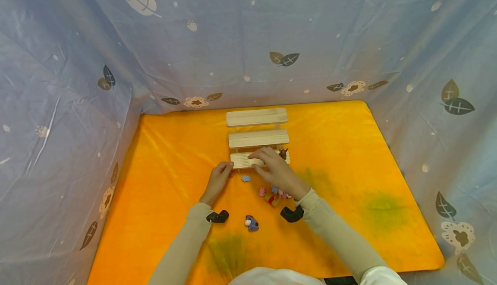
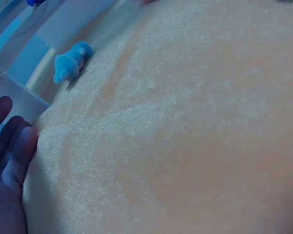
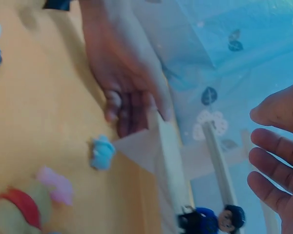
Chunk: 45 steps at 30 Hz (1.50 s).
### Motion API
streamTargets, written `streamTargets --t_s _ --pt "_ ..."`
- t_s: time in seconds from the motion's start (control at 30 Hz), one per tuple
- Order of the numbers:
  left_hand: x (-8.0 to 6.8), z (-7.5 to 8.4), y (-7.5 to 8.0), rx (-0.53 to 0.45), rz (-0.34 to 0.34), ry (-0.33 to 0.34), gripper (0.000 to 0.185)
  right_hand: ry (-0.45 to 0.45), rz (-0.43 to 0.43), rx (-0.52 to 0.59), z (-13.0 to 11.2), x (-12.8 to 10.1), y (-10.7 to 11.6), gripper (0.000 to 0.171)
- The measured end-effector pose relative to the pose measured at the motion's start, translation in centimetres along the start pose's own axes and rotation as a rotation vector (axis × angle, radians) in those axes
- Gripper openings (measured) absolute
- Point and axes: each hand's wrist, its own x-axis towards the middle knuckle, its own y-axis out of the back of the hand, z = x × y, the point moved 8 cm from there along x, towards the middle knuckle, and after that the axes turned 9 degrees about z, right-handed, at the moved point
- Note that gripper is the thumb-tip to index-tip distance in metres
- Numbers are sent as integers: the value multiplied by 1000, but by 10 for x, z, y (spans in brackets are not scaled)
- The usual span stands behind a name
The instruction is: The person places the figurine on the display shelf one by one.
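Observation:
A three-tier display rack with pale wooden boards stands on the orange cloth. My left hand grips the left end of its lowest board, the fingers at the corner in the right wrist view. My right hand is over that same board with fingers spread and nothing between them. At the board's right end stands a small dark-haired figurine in blue, partly covered by my right hand in the head view. A light-blue toy figure lies on the cloth just before the rack.
Near my right wrist lie a yellow bear figure with a red top, a pink figure and other small toys. A blue-grey donkey figure is closer to my body. Patterned curtains enclose the orange-covered table.

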Motion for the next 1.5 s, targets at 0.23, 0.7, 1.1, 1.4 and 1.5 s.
streamTargets --t_s 0.23,0.7,1.1,1.4,1.5 --pt "0 0 1 13 -4 1 42 -10 -67 38 -5 -8 -22 20" --pt "-15 34 5 4 -80 13 37 -160 -209 -11 13 -24 -60 27" --pt "-1 1 2 0 -10 1 42 -91 -335 -242 22 -39 -85 32" --pt "-1 -1 2 -8 -17 -4 42 -58 -410 -270 23 -47 -94 43" --pt "-2 -1 1 -19 -17 -3 40 -44 -410 -269 22 -49 -95 41"
